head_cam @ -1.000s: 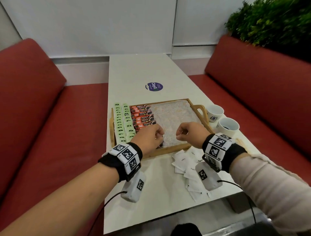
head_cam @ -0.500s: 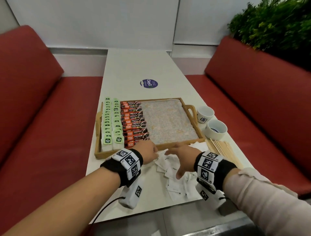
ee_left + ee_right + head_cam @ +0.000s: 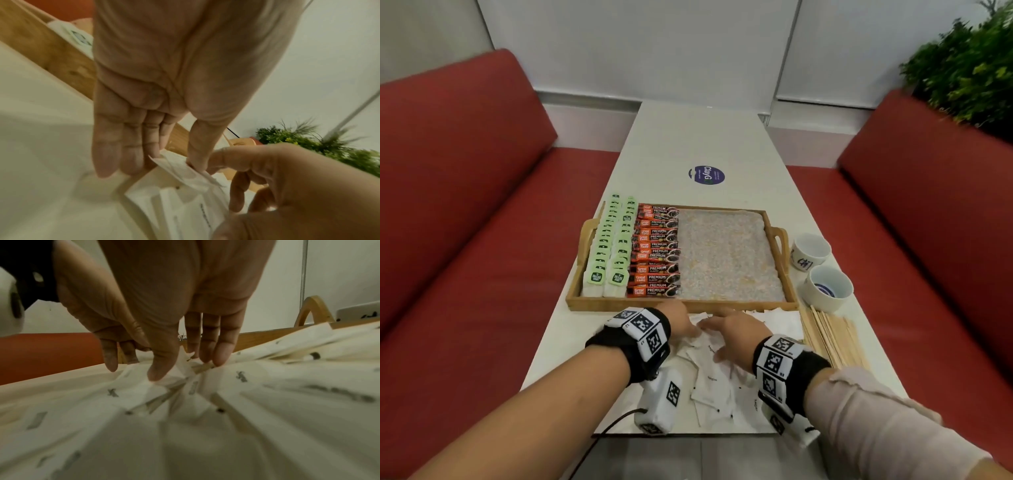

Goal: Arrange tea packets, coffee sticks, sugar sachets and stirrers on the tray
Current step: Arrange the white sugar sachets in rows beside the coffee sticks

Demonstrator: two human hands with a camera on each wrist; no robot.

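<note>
Though blur hides print, left hand [image 3: 156, 91] pinches a sugar sachet [image 3: 183, 170]; right fingers [image 3: 224, 353] spread.

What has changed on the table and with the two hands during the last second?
Both hands came back from over the tray to the pile of white sugar sachets in front of it. The left hand now pinches one sachet between thumb and fingers; the right hand rests spread on the pile. The tea packets, coffee sticks, cups and stirrers stayed as they were.
</note>
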